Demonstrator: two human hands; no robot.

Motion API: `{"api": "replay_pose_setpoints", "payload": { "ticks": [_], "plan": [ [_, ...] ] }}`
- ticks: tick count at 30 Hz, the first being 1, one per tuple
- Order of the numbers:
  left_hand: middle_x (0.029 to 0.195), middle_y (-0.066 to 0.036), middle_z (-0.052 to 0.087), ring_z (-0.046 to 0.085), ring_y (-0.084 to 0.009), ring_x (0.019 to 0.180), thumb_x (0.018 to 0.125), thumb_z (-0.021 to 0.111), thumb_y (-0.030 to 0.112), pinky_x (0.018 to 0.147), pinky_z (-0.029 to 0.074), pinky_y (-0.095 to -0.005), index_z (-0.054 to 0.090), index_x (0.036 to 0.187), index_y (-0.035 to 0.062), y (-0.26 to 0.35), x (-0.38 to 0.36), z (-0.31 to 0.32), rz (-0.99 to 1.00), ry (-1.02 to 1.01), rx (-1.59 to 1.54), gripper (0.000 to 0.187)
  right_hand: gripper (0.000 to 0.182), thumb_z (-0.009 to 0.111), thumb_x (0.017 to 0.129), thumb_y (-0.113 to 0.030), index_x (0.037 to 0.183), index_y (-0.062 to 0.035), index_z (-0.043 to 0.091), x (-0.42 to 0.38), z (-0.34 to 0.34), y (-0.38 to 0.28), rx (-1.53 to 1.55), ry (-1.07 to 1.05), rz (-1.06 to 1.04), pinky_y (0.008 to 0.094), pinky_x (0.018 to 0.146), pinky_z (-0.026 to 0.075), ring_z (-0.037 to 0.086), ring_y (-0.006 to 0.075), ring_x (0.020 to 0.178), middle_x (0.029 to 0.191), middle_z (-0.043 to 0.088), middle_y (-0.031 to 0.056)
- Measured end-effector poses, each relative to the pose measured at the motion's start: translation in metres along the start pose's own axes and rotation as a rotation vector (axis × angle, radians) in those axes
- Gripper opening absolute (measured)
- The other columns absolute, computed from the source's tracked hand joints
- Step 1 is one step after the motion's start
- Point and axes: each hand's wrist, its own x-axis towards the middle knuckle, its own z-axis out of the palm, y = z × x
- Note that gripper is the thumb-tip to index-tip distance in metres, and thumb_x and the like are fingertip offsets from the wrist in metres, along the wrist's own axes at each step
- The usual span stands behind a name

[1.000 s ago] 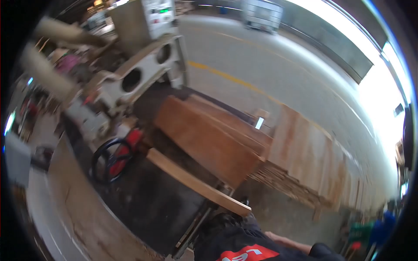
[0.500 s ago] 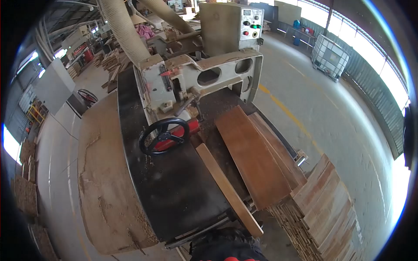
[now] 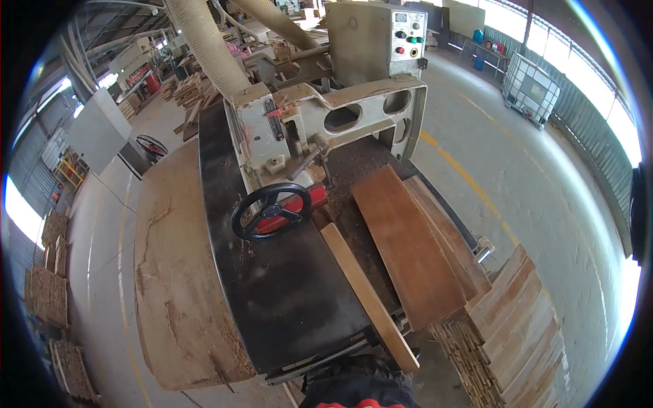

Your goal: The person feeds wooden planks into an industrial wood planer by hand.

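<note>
Hands: neither of yours shows in the head view, so I cannot tell their state.
Boards: your stacked boards (image 3: 408,251) lie on the machine bed (image 3: 286,299), right of the wooden fence (image 3: 367,299).
Handwheel: the handwheel (image 3: 271,211) is left of the boards.
Pile: the pile (image 3: 517,333) sits lower right.

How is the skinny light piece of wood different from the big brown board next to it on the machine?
The skinny light strip is pale yellowish; the wide brown board is reddish brown. The strip is narrow, while the board is several times wider. The strip lies at the edge of the dark machine table; the board rests on other boards on its far side. Both are long, flat wood, pointing toward the machine.
</note>
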Motion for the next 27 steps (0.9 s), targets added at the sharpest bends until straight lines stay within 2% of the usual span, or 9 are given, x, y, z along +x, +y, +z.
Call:
{"api": "replay_pose_setpoints", "payload": {
  "ticks": [16, 27],
  "plan": [
    [0.102, -0.022, 0.078, 0.073, -0.0321, 0.079, 0.097, 0.078, 0.028, 0.076, 0.063, -0.0445, 0.076, 0.121, 0.0031, -0.016, -0.021, -0.003, -0.035, -0.006, 0.023, 0.035, 0.032, 0.076, 0.095, -0.026, 0.111, 0.0015, 0.074, -0.005, 0.049, -0.005, 0.170, -0.053, -0.063, 0.0418, 0.081, 0.055, 0.073, 0.0231, 0.093, 0.098, 0.076, 0.0146],
    [0.100, -0.023, 0.077, 0.074, -0.0341, 0.080, 0.096, 0.077, 0.028, 0.076, 0.062, -0.0459, 0.077, 0.119, 0.0026, -0.043, -0.048, -0.006, -0.096, -0.053, 0.047, 0.034, 0.030, 0.076, 0.094, -0.024, 0.110, 0.0018, 0.073, -0.050, 0.077, 0.001, 0.292, -0.168, 0.041, 0.0407, 0.081, 0.055, 0.072, 0.0222, 0.092, 0.097, 0.075, 0.0130]
  ]
}}
